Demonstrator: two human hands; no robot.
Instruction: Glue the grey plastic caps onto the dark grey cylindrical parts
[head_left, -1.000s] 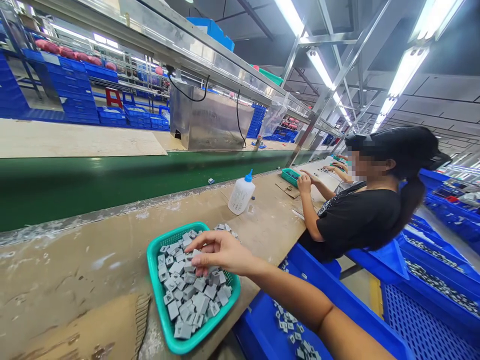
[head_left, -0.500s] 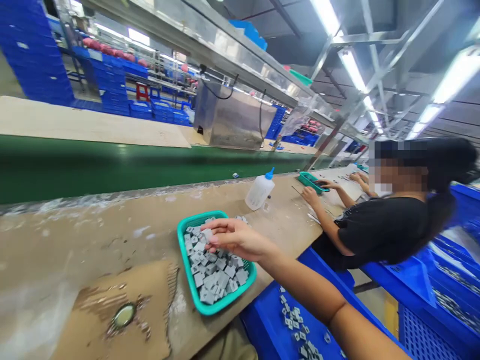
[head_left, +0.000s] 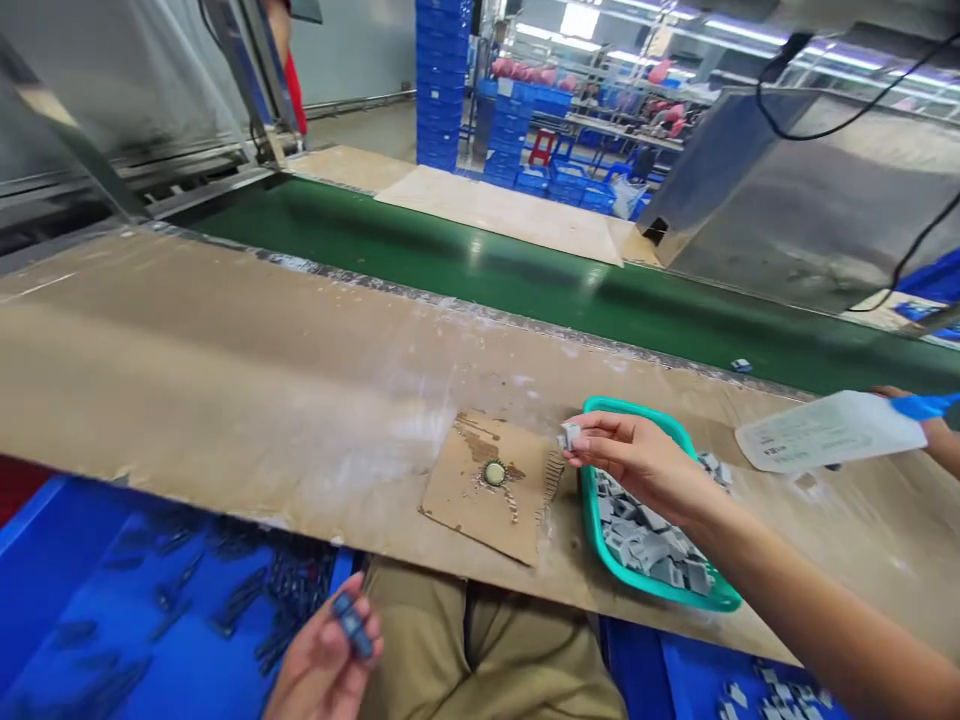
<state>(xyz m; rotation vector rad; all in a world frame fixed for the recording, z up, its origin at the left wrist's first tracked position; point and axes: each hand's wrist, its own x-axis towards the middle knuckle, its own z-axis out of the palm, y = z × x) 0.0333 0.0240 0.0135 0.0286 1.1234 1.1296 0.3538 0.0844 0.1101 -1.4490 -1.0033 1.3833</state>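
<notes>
My left hand (head_left: 326, 655) is closed around a small dark blue plastic part (head_left: 352, 625), low in the view above the lap. Between the thumb and fingertips of my right hand (head_left: 645, 460) is a small grey plastic block (head_left: 568, 437). That hand is over the left rim of a green plastic basket (head_left: 590, 520) full of similar grey blocks (head_left: 649, 545). Left of the basket lies a stained piece of cardboard (head_left: 457, 480). A round, crimped bottle cap (head_left: 494, 473) with pale content sits on it.
A white squeeze bottle (head_left: 832, 432) appears slanted at right, a co-worker's hand (head_left: 943, 440) by its blue tip. Beyond the worktable (head_left: 247, 350) runs a green conveyor belt (head_left: 420, 255). Blue bins hold dark parts (head_left: 240, 600) at lower left and grey blocks (head_left: 780, 695) at lower right.
The view has swung left and down, bringing my left hand with the dark blue part into sight. My right hand has moved from inside the basket to its left rim, holding a grey block.
</notes>
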